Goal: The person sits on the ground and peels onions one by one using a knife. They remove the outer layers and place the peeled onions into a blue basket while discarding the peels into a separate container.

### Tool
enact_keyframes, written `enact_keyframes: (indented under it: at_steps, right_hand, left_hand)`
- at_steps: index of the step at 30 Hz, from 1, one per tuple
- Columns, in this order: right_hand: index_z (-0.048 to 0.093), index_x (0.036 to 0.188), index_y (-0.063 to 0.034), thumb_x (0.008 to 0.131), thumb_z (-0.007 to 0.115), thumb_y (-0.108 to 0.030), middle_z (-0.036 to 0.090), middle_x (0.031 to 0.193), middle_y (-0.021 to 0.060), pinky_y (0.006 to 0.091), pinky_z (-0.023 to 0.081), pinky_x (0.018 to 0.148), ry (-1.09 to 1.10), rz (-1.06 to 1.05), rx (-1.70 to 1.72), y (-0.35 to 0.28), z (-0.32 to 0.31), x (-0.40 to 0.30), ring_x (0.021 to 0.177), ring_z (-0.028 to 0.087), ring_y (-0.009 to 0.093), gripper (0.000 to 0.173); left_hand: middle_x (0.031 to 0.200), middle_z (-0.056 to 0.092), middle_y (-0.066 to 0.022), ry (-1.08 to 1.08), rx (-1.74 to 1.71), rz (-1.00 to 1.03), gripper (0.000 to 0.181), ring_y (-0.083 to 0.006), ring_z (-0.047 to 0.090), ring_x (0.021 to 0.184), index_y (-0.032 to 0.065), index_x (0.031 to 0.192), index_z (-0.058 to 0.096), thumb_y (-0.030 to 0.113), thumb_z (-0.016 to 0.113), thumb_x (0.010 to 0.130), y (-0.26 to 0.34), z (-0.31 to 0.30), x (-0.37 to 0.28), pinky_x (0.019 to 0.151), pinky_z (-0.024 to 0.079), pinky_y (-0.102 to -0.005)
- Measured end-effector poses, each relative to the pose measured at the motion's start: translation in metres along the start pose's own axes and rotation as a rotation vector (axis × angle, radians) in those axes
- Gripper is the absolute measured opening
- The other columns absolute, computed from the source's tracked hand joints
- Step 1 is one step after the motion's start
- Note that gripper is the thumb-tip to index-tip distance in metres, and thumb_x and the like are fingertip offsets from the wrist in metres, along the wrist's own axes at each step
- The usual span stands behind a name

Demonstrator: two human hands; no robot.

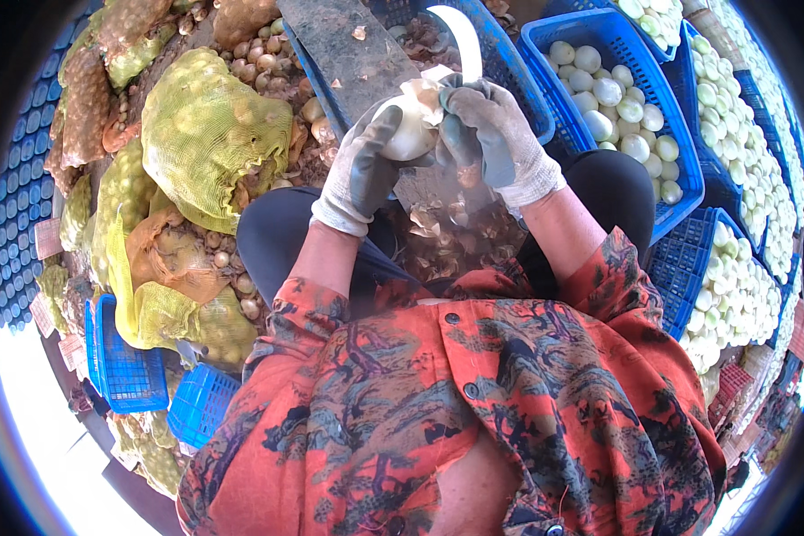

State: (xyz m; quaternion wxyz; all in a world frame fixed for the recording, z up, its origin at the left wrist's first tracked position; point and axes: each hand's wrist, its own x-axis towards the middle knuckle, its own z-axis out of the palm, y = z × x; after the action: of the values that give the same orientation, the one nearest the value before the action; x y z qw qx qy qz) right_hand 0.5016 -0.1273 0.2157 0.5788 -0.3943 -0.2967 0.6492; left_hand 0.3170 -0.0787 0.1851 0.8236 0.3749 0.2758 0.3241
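My left hand (373, 161), in a white knit glove with a grey coated palm, cups a partly peeled white onion (409, 134). Loose papery skin (423, 99) hangs from the onion's upper side, between both hands. In a matching glove, my right hand (492, 134) grips a knife with a pale curved blade (467, 41) pointing up and away from me. Its fingers are against the loose skin; most of the knife's handle is hidden by the glove. Both hands are above my lap, near the end of a dark worn board (352, 47).
Under the board stands a blue crate (519, 87) with skins in it. Peeled onions fill a blue crate (683, 161) on the right, with more full crates beyond. Yellow mesh sacks (208, 127) and loose unpeeled onions (264, 60) lie left. Skins (442, 234) litter the ground between my knees.
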Motion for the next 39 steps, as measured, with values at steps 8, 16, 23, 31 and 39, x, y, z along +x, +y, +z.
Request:
enact_keyframes:
  at_steps: [8,16,23,31,39]
  right_hand:
    - [0.062,0.102,-0.0019,0.091,0.063,-0.018,0.067,0.075,0.0107,0.0319,0.052,0.057,0.555,-0.182,-0.823,0.004,-0.035,0.016,0.060,0.063,0.016,0.020]
    - [0.058,0.088,-0.0063,0.088,0.065,-0.015,0.060,0.065,0.0171,0.0429,0.050,0.055,0.127,-0.498,-1.187,0.022,0.004,-0.019,0.062,0.064,0.036,0.011]
    - [0.057,0.086,-0.0063,0.086,0.066,-0.017,0.061,0.066,0.0166,0.0457,0.049,0.056,0.101,-0.493,-1.321,0.028,0.009,-0.016,0.064,0.064,0.036,0.014]
    - [0.058,0.088,-0.0021,0.087,0.064,-0.018,0.064,0.068,0.0147,0.0417,0.051,0.058,0.202,-0.404,-1.581,0.043,0.009,-0.010,0.066,0.067,0.031,0.017]
    - [0.066,0.095,0.0028,0.094,0.058,-0.015,0.064,0.068,0.0061,0.0254,0.043,0.042,0.029,0.461,-0.339,-0.005,0.010,-0.007,0.051,0.058,0.011,0.019]
  left_hand:
    - [0.126,0.058,-0.0134,-0.072,-0.151,0.227,0.069,-0.0242,0.063,0.110,-0.0026,0.137,0.046,0.035,0.071,0.085,0.011,-0.011,-0.002,0.089,0.056,-0.0387]
    - [0.125,0.058,-0.0152,0.099,-0.240,0.221,0.053,-0.0307,0.062,0.111,0.0036,0.134,0.050,0.020,0.070,0.088,0.007,-0.023,0.005,0.088,0.059,-0.0484]
    - [0.124,0.058,-0.0142,0.187,-0.302,0.229,0.047,-0.0295,0.061,0.113,0.0041,0.131,0.052,0.016,0.068,0.088,0.004,-0.022,0.008,0.087,0.059,-0.0517]
    - [0.119,0.060,-0.0161,0.293,-0.111,0.296,0.048,-0.0283,0.064,0.104,-0.0009,0.129,0.052,0.010,0.067,0.085,0.000,-0.012,0.008,0.082,0.061,-0.0466]
    - [0.116,0.061,-0.0159,0.267,-0.102,0.312,0.047,-0.0271,0.065,0.102,-0.0008,0.127,0.052,0.011,0.067,0.084,-0.002,-0.015,0.006,0.079,0.061,-0.0457]
